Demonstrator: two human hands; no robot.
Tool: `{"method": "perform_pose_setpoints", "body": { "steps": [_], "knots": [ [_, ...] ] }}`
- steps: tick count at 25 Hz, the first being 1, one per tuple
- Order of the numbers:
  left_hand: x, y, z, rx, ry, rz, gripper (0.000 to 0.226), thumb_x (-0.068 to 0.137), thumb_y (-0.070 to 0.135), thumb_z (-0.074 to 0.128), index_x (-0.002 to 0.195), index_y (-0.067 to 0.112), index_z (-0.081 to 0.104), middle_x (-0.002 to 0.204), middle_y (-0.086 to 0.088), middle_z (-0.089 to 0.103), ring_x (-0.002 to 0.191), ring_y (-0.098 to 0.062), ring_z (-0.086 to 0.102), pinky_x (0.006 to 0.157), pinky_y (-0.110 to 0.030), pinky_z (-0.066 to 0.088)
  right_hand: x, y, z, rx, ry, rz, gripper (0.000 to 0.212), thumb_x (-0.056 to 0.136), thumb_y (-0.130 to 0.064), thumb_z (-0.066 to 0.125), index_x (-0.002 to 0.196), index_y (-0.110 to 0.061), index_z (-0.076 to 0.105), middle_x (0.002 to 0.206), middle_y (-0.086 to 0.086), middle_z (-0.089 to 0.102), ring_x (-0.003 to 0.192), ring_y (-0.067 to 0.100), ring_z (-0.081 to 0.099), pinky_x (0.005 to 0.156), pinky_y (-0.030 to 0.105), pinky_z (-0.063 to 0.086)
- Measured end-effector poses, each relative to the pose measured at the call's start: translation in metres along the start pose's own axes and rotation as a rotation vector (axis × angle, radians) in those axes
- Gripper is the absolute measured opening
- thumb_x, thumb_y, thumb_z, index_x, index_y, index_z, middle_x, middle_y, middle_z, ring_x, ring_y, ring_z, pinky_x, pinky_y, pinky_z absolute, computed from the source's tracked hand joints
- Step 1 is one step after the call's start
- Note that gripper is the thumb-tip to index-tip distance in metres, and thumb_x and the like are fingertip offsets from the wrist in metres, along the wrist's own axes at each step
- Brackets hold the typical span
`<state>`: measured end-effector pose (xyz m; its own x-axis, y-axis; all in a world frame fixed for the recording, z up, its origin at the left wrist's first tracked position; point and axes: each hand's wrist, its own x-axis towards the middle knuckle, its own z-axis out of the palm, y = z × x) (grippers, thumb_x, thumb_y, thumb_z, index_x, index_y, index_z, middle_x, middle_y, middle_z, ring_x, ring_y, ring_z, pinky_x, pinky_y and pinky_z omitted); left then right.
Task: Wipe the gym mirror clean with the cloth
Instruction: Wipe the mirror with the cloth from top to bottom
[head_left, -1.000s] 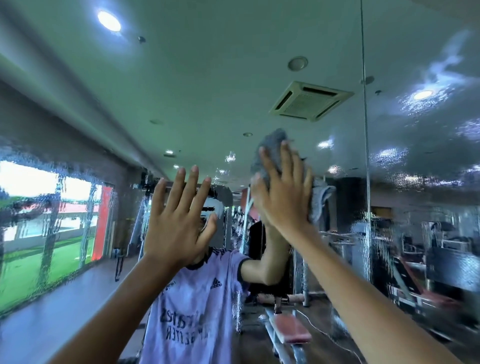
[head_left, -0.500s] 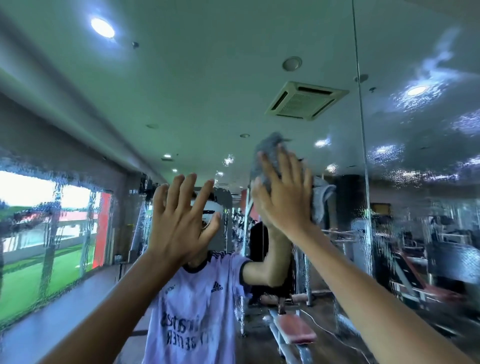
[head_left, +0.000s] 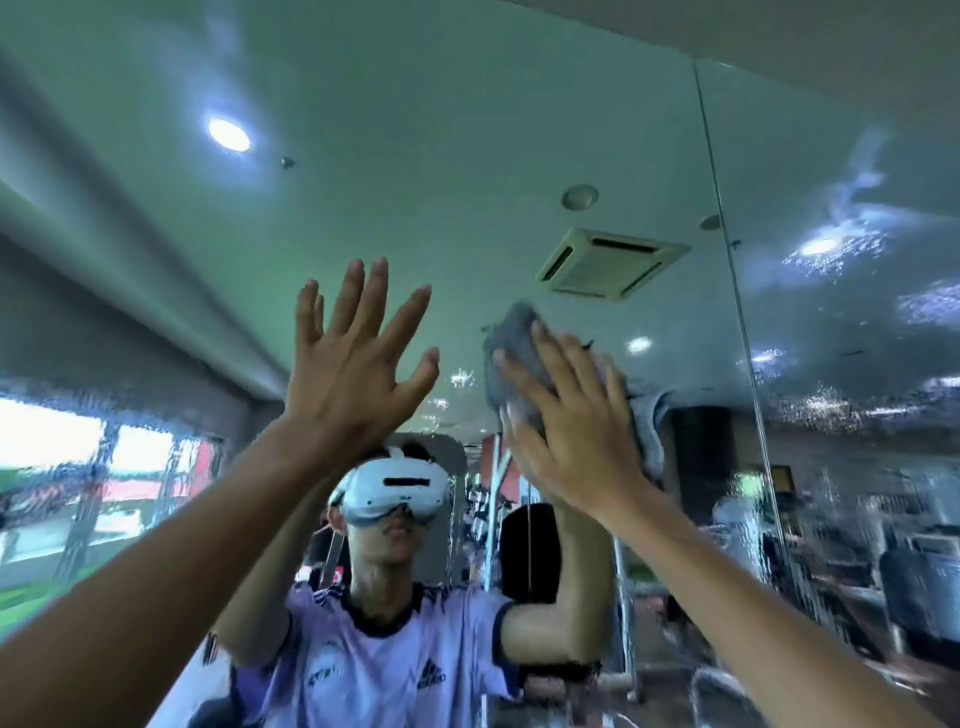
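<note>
My right hand (head_left: 576, 426) presses grey cloth (head_left: 511, 358) flat on mirror (head_left: 467, 130), fingers straight, slightly apart. Cloth high on glass, just right of my left hand (head_left: 353, 379), fingers spread, holding nothing.

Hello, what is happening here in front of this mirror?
A person is wiping the gym mirror. The right hand presses a grey cloth flat against the glass with straight fingers. The left hand is raised beside it, fingers spread, holding nothing; whether it touches the glass I cannot tell. Droplets and streaks cover the panel to the right of the seam, so the wiping is not finished.
</note>
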<state>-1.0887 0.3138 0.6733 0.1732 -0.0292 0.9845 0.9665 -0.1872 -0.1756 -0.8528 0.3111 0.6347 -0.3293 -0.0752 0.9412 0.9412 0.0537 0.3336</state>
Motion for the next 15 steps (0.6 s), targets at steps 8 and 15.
{"method": "perform_pose_setpoints", "body": {
  "steps": [8,15],
  "knots": [
    [0.014,0.001,0.002,-0.028,0.000,-0.051,0.071,0.092,0.064,0.020,0.157,0.036,0.016,0.167,-0.009,0.000,0.154,-0.024,-0.003,0.121,-0.052,-0.004,0.082,0.019,0.001,-0.015,0.050,0.353,0.058,0.097,-0.046,0.023,0.152,-0.029,0.035,0.161,0.007,0.027,0.145,0.029,0.028,0.117,0.048,0.016],
    [0.036,0.000,-0.001,-0.009,0.041,-0.024,0.067,0.089,0.060,0.027,0.147,0.028,0.037,0.145,-0.017,0.036,0.138,-0.034,0.028,0.113,-0.049,0.012,0.073,0.058,0.001,-0.054,0.002,0.259,0.055,0.099,-0.047,0.023,0.153,-0.036,0.029,0.162,0.004,0.024,0.146,0.026,0.028,0.117,0.047,0.017]
  ]
}}
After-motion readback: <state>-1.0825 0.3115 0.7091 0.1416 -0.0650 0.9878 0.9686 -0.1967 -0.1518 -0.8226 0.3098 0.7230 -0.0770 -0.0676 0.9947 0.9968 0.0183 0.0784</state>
